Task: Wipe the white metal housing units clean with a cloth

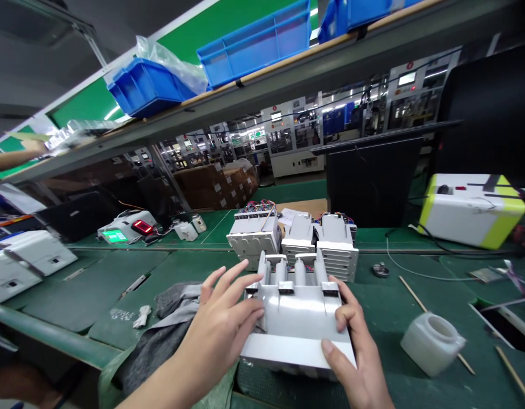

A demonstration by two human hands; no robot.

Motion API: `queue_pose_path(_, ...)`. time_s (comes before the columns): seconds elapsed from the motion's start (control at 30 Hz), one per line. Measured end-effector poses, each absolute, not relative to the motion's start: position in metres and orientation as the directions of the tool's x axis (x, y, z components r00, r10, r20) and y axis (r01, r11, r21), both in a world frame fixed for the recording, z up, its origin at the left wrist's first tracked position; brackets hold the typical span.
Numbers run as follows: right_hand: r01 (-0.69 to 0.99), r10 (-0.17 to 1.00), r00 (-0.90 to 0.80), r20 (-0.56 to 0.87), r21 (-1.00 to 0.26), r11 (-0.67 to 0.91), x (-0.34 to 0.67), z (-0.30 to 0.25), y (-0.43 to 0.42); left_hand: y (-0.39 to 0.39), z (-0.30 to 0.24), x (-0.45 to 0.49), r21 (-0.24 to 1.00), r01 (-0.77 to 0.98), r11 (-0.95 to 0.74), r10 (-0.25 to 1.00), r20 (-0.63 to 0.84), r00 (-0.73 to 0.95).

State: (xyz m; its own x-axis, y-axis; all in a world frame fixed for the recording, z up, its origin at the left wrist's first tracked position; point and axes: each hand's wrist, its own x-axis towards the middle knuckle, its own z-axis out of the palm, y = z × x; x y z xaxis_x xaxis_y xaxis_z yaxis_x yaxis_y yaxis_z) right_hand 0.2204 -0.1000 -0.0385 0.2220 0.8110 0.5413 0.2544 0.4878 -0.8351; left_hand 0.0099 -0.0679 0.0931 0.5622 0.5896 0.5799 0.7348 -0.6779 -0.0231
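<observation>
Spreading left hand, right hand around white housing.

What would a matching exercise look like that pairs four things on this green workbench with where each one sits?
Things:
1. White plastic housing
2. Crumpled grey cloth
3. Bright blue plastic bin
4. White plastic bottle

Places:
A. On the overhead shelf
B. On the green mat, right of the hands
C. Between the left hand and right hand
D. Left of the housing

Pairs: 1C, 2D, 3A, 4B
</observation>
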Motion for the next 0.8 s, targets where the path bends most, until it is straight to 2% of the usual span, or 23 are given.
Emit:
queue_pose_path(0.07, 0.24, 0.817, 0.229, 0.53, -0.844, 0.48, 0.22, -0.04, -0.1, -0.068, 0.093, 0.012, 0.014, 0.738, -0.674, 0.569, 0.647, 0.508)
queue_pose_path(0.23, 0.155, 0.84, 0.278, 0.467, -0.884, 0.44, 0.213, -0.03, -0.103, -0.071, 0.083, 0.02, -0.097, 0.749, -0.656, 0.499, 0.689, 0.526)
queue_pose_path(0.33, 0.1, 0.841, 0.334, 0.426, -0.903, 0.418, 0.207, -0.025, -0.105, -0.083, 0.075, 0.014, -0.135, 0.743, -0.656, 0.498, 0.662, 0.56)
queue_pose_path(0.47, 0.133, 0.83, 0.328, 0.452, -0.892, 0.433, 0.208, -0.028, -0.105, -0.088, 0.078, 0.007, -0.209, 0.698, -0.685, 0.532, 0.511, 0.675)
queue_pose_path(0.63, 0.203, 0.819, 0.302, 0.488, -0.872, 0.445, 0.214, -0.032, -0.103, -0.066, 0.093, 0.013, -0.086, 0.722, -0.686, 0.661, 0.341, 0.669)
queue_pose_path(0.8, 0.159, 0.807, 0.364, 0.465, -0.885, 0.439, 0.207, -0.024, -0.105, -0.068, 0.081, 0.012, -0.07, 0.706, -0.705, 0.606, 0.459, 0.65)
